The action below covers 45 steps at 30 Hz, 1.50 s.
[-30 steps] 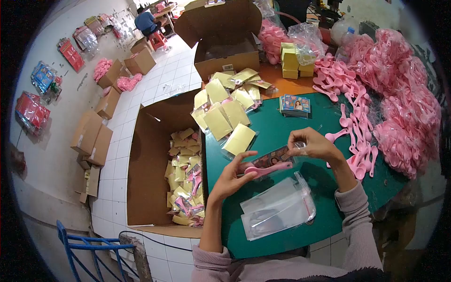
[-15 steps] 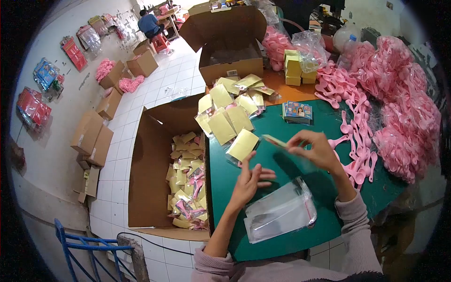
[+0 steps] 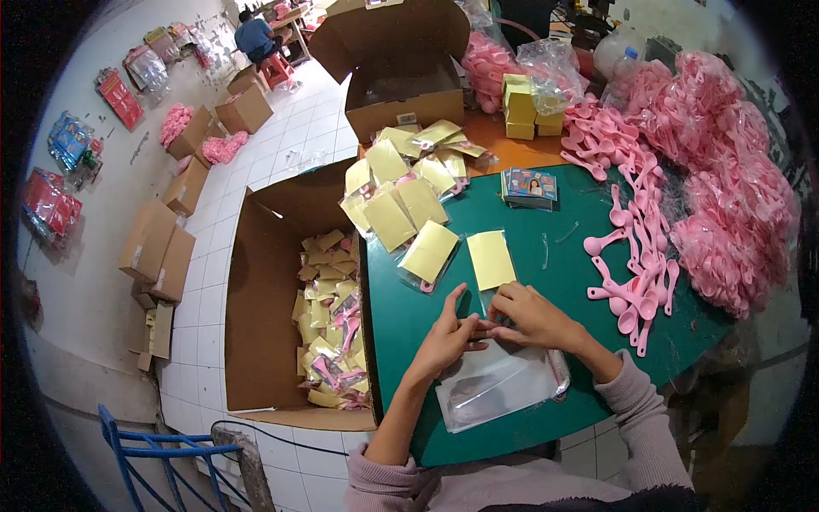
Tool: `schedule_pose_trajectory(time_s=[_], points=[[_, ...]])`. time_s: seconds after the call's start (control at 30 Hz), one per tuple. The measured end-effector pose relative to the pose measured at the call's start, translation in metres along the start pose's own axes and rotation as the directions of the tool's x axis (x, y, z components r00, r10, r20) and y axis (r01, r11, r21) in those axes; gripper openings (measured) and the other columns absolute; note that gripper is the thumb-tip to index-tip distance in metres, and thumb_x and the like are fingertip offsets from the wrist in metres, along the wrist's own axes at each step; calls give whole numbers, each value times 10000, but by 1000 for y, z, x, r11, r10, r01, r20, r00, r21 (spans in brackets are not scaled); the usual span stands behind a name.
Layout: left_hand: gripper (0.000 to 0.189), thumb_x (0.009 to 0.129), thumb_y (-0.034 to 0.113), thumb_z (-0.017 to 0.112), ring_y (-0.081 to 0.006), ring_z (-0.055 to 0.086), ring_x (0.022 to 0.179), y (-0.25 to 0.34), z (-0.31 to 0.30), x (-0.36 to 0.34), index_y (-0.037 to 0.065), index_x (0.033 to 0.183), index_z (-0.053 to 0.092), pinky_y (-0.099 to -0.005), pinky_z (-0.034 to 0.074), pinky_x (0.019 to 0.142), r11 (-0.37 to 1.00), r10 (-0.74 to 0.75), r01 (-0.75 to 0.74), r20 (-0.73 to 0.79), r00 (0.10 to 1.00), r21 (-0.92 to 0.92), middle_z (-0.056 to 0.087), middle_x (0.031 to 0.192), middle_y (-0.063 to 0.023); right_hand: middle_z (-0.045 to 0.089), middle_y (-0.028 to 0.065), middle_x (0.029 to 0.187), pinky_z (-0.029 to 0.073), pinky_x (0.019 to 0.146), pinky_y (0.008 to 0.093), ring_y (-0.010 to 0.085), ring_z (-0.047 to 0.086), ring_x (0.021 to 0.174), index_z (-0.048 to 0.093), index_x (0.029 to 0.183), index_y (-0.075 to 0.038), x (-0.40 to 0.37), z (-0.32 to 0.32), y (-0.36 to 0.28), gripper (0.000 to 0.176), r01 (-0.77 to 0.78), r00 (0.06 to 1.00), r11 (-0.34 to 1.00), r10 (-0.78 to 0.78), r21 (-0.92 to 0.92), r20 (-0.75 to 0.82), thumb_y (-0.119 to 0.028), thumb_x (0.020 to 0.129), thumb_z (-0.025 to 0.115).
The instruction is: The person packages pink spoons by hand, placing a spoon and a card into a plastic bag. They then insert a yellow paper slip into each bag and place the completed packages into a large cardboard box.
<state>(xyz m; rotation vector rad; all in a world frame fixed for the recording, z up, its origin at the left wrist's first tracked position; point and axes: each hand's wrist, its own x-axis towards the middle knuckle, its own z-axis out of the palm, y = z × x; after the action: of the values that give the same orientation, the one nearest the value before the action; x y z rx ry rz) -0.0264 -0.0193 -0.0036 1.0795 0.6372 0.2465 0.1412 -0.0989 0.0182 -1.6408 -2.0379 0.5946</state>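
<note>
A clear plastic bag with a yellow card (image 3: 492,260) in it lies on the green table, its lower end under my fingers. My right hand (image 3: 533,314) is closed over that lower end, fingertips pinched together. Beside it, my left hand (image 3: 445,338) has its index finger stretched out and its thumb reaching to the right hand's fingertips; whether it touches the bag is hidden. Just below both hands lies a stack of empty clear bags (image 3: 499,388). Another bagged yellow card (image 3: 429,253), a pink spoon end showing below it, rests to the left.
Loose pink spoons (image 3: 636,282) and bundled ones (image 3: 734,205) cover the right side. Printed cards (image 3: 529,186) stand near a heap of bagged yellow cards (image 3: 392,192). An open carton (image 3: 281,299) of packed bags adjoins the table's left edge. A person (image 3: 254,38) sits far off.
The yellow card, held up in my right hand before, now lies bagged on the table. My right hand has come down and left to meet my left hand. The view has shifted slightly.
</note>
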Motion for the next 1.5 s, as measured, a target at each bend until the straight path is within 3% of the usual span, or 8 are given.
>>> schedule_pose_trajectory(time_s=[0.43, 0.53, 0.7, 0.83, 1.0, 1.07, 1.23, 1.5], points=[[597, 842, 109, 549, -133, 593, 734, -1, 0, 4, 59, 1330, 207, -238, 492, 636, 992, 64, -80, -162, 985, -96, 616, 860, -118, 476, 40, 722, 366, 677, 337, 188, 495, 766, 542, 735, -70, 7, 10, -18, 151, 178, 912, 691, -384, -700, -148, -201, 684, 596], [585, 829, 69, 553, -118, 594, 743, -4, 3, 3, 76, 1325, 243, -224, 484, 619, 990, 137, -137, -178, 974, 9, 628, 857, -102, 470, 37, 714, 369, 685, 344, 186, 495, 767, 541, 741, -71, 7, 7, -13, 130, 235, 920, 801, -366, -551, -141, -174, 682, 595], [530, 833, 69, 547, -114, 607, 777, 9, 3, -1, 77, 1301, 299, -205, 477, 611, 990, 136, -123, -264, 955, 66, 637, 890, -103, 501, 60, 756, 399, 687, 301, 189, 503, 736, 522, 789, -48, -3, -39, 5, 113, 85, 988, 854, -137, 513, 65, -143, 746, 564], [332, 865, 132, 514, -132, 611, 825, 13, -1, -5, 34, 1176, 450, -203, 478, 646, 994, 109, -106, -161, 981, 25, 630, 922, -111, 511, 74, 845, 404, 725, 306, 206, 498, 786, 514, 878, -33, -20, -71, 68, 163, -221, 931, 957, 265, 188, -251, -116, 743, 552], [239, 881, 134, 485, -142, 600, 862, 7, -1, -1, -9, 1068, 527, -219, 481, 689, 988, 144, -151, -129, 981, -42, 606, 980, -109, 436, 158, 992, 359, 858, 364, 314, 429, 991, 455, 1001, -18, -27, -61, 42, 407, -351, 758, 899, 109, -262, -643, -92, 630, 602], [245, 882, 134, 483, -145, 600, 863, 11, 5, -4, -17, 1071, 521, -222, 483, 699, 985, 137, -151, -147, 980, -88, 600, 995, -113, 435, 173, 959, 371, 848, 380, 334, 433, 997, 455, 1006, -20, -17, -41, 11, 446, -51, 916, 982, -26, -182, -400, -114, 618, 654], [279, 889, 140, 469, -167, 610, 854, 24, 6, -16, 7, 1135, 468, -239, 497, 696, 968, 158, -176, -107, 982, -177, 585, 1022, -134, 429, 132, 918, 448, 712, 340, 289, 510, 840, 513, 927, -38, -7, -4, -1, 257, -39, 947, 999, 47, 29, -318, -94, 710, 638], [183, 831, 119, 572, -140, 621, 764, 14, 7, -10, 15, 971, 517, -248, 509, 617, 892, 204, -152, -79, 976, 427, 602, 910, -79, 451, 80, 884, 458, 658, 276, 144, 530, 761, 562, 819, -12, -13, -7, 4, 125, -116, 959, 913, 205, 391, -195, -106, 763, 623]])
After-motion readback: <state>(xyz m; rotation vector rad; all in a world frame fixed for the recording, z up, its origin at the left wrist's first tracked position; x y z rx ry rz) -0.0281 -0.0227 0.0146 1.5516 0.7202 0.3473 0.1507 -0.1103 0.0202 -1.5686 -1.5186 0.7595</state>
